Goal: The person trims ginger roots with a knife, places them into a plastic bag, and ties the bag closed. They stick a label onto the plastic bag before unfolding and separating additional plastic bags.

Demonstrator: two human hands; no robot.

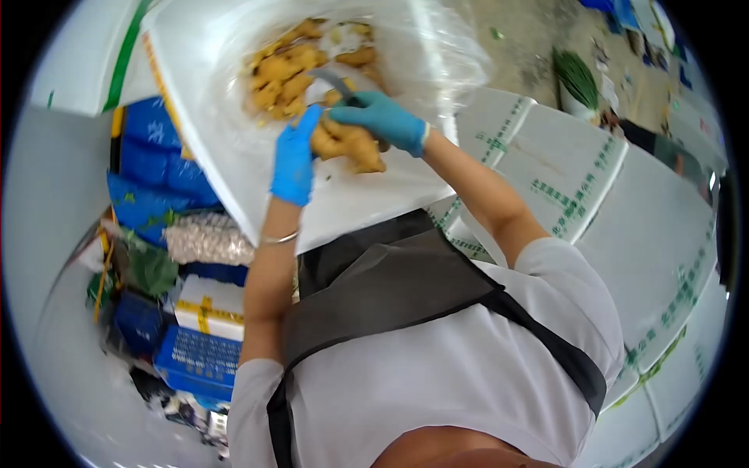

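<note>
My left hand [294,160], in a bright blue glove, is closed on one side of a large piece of ginger [349,145]. A knife with a curved grey blade [334,81] and a dark handle is gripped in my right hand [384,121], which wears a teal glove. The blade points away to the upper left, above the ginger. Beyond both hands, a heap of ginger pieces [285,74] lies in clear plastic [425,47] inside a white foam box [257,175]. My fingers cover part of the held ginger.
White cartons with green print [558,168] stand stacked at my right. On the left are blue crates [148,144], a blue box [199,359] and a taped white box [211,306]. A bundle of long green vegetables [576,78] stands at the upper right, near a person's dark sleeve [641,136].
</note>
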